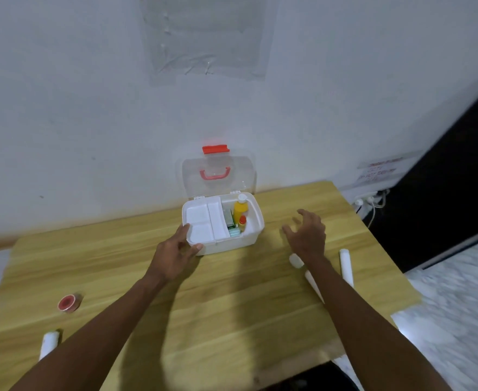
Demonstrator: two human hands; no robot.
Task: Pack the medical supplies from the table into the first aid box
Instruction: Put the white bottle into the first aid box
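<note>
First aid box stands open near the tabletop's far edge, its clear lid upright against the wall. A white tray fills its left part; a yellow bottle stands in its right part. The left hand touches the box's near left corner, fingers loose, grasping nothing. The right hand hovers spread and empty to the box's right. White rolls lie near the right edge; a red tape roll sits near the left edge.
</note>
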